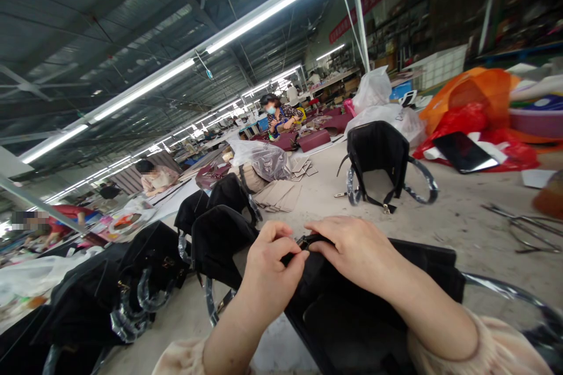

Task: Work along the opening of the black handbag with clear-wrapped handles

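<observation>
Black handbag (373,310) lay on the worktable (461,217) directly in front of the person, its top edge turned toward the hands and its plastic-wrapped handle (505,293) arching off to the right. It looked like a soft-sided bag with some structure in the panels: light enough to shift with one hand, I judged, pliable along the opening, and smooth rather than slippery. The wrapped handle seemed the slickest part, so the firmer hold would be the top seam or the small dark fitting (308,240) at its middle. Both hands met at that fitting. The left hand (268,269) was curled, thumb and fingertips pinched together on the bag's top edge, wrist bent and forearm rising from the lower left. The right hand (356,249) came in from the lower right, lying palm down over the bag with its fingers bent onto the fitting; whether it gripped or only pressed could not be told. More black bags (220,234) stood in a row to the left, another bag (378,158) sat upright farther back, and other workers (279,114) sat at distant tables.
</observation>
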### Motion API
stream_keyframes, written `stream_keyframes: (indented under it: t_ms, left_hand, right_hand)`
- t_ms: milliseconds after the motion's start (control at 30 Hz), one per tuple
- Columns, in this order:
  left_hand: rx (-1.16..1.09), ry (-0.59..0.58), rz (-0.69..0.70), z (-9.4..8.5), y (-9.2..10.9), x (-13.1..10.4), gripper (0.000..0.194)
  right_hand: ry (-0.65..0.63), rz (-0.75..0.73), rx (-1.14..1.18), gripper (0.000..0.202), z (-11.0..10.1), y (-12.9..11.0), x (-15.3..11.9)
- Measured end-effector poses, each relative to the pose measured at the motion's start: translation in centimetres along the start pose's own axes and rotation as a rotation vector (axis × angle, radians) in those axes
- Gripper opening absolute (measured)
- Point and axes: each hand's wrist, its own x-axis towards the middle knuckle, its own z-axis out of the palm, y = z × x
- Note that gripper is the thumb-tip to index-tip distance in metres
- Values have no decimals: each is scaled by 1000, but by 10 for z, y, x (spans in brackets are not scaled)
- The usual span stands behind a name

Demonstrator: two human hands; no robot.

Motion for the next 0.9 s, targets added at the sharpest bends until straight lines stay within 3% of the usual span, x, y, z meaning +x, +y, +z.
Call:
stream_keyframes:
  t_ms: [267,433,667,900]
  left_hand:
    - [11,-29,100,-2,4,1,8]
    - [51,-28,15,-2,3,-2,16]
    - [118,-102,72,-7,2,-6,20]
    - [47,-111,-26,-10,2,-5,30]
  right_hand:
    - [10,-14,17,31,-1,2,-1]
    - [-3,-32,38,38,-2,2,-2]
    - [-8,-26,49,36,-1,2,-2]
    - [-28,-60,56,32,-3,-3,-2]
